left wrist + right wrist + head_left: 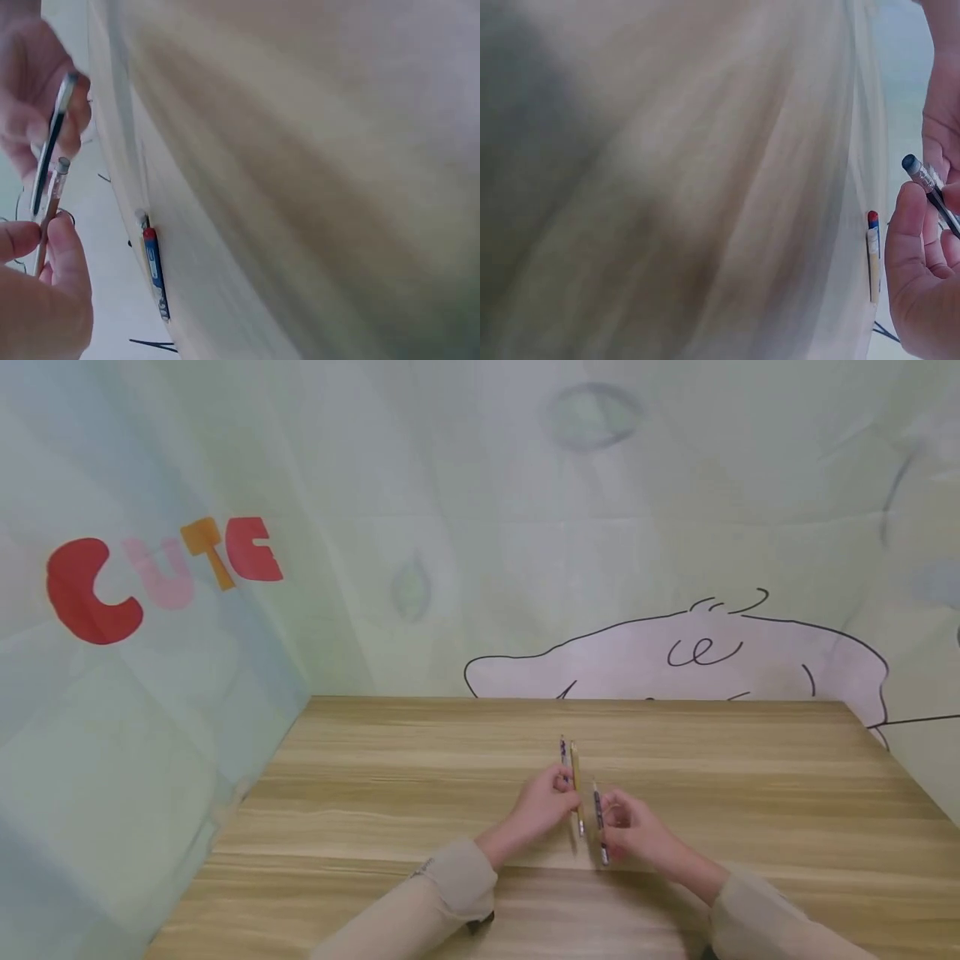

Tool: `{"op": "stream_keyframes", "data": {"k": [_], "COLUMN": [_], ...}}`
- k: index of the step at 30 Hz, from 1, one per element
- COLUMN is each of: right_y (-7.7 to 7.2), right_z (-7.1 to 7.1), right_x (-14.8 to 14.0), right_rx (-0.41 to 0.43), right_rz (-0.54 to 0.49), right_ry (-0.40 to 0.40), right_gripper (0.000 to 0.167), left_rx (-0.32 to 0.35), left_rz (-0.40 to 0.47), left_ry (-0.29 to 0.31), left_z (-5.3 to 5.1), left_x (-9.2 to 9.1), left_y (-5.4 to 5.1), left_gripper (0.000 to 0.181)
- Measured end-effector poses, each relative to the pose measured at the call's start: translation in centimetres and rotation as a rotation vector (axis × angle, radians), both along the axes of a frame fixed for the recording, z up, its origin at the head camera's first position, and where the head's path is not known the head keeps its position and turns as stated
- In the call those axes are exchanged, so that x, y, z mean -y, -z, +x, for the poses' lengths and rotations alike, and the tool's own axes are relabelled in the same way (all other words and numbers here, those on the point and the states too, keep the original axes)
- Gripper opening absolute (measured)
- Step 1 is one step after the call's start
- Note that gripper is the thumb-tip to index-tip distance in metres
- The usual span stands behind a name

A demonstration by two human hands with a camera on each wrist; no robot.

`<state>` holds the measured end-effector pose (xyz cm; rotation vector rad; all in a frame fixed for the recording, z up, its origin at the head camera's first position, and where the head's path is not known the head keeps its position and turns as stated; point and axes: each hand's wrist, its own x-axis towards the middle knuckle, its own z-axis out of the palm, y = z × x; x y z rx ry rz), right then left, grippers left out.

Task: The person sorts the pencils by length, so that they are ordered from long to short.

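My left hand [542, 803] pinches a yellow pencil [575, 768] between thumb and fingers, and its metal end and eraser point toward me. Just to the right, my right hand [636, 831] holds a dark pencil [599, 817] with its tip pointing away. A blue eraser [910, 163] caps that pencil in the right wrist view. The two pencils are side by side, close together above the table. Beyond the left fingers lies a slim blue-and-white writing tool [563, 748], which shows a red band in the left wrist view.
The wood-grain table [375, 793] extends around both hands. Behind it hangs a pale curtain [360, 485] with a cartoon drawing, and coloured letters are on the left side. Loose beige sleeves [457, 877] cover both forearms.
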<state>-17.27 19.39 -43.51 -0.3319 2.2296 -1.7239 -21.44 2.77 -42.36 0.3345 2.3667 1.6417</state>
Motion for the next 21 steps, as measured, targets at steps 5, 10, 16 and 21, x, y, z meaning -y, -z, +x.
{"op": "stream_keyframes", "data": {"k": [5,10,16,21], "right_y": [0.2,0.4,0.5,0.5], "right_z": [0.3,0.5,0.6,0.7], "right_x": [-0.6,-0.9,-1.2,-1.5], "right_rx": [0.008,0.010,0.030,0.041], "right_rz": [-0.017,-0.028,-0.029,-0.033], "right_ry": [-0.001,0.003,0.012,0.016], "right_gripper": [0.034,0.034,0.033,0.034], "left_rx": [0.006,0.023,0.034,0.031], "left_rz": [0.011,0.001,-0.008,-0.025], "left_ry": [-0.015,-0.040,-0.061,-0.052], "left_z": [-1.3,-2.4,-3.5,-4.1], "left_x": [-0.8,-1.6,-2.4,-2.7], "left_y": [-0.1,0.0,0.3,0.6], "left_gripper": [0.029,0.029,0.031,0.029]}}
